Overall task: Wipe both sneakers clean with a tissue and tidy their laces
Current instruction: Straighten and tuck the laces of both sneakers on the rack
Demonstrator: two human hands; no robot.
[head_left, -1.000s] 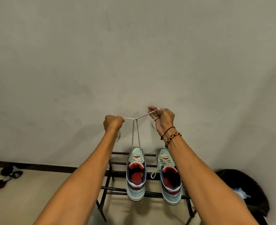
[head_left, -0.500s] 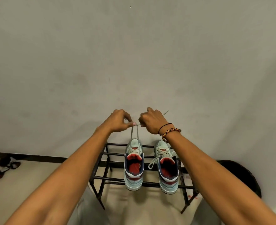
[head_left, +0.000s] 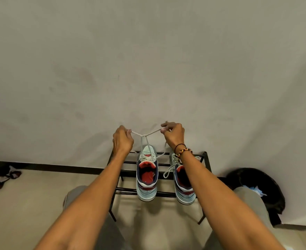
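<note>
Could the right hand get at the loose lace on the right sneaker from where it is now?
Probably yes, once freed. The right hand pinches the left sneaker's lace, pulled taut with the left hand. The loose lace hangs in the open just below its wrist.

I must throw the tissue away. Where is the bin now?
In the head view, the black bin stands on the floor at the right, beside the shoe rack, against the wall.

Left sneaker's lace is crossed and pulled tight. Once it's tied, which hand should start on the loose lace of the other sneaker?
Right, probably. The right hand is above the right sneaker, whose loose lace trails on that shoe's inner side. The left hand pinches the left sneaker's lace farther off.
</note>
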